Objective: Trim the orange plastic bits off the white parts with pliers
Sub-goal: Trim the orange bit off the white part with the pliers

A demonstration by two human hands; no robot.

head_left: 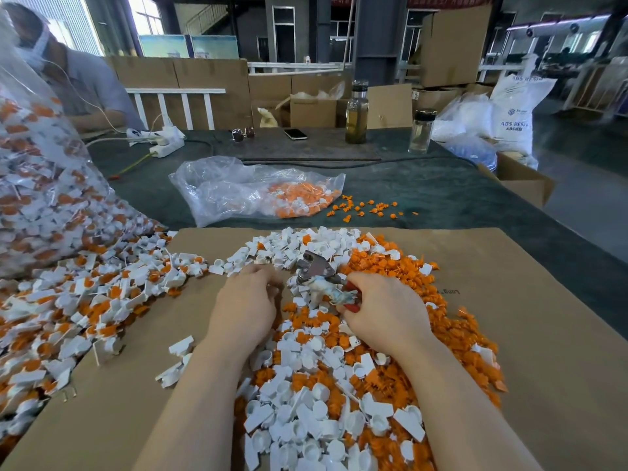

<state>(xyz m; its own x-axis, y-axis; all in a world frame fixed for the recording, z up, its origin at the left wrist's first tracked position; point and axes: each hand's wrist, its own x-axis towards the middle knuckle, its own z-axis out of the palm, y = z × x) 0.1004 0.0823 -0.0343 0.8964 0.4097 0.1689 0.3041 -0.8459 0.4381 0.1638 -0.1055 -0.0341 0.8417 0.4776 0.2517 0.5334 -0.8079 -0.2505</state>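
While the right hand (384,311) grips the pliers (321,278), the left hand (244,305) works at the parts beside the tool head.

Pliers: grey metal head pointing toward the far edge of the cardboard sheet (530,300); handles red, wrapped in pale tape, enclosed by the curled right fingers. Whether the head is closed on a part cannot be determined. Left hand: palm down, fingers curled into the heap just left of the head; what they hold, if anything, is hidden. White parts (306,419): small cup-and-tab mouldings, heaped at sheet centre and toward its near edge. Orange bits (390,263): small ribbed pieces, piled along the right of the heap. Untrimmed parts (85,294), white with orange inserts, spill across the left edge from a clear bag (40,198).
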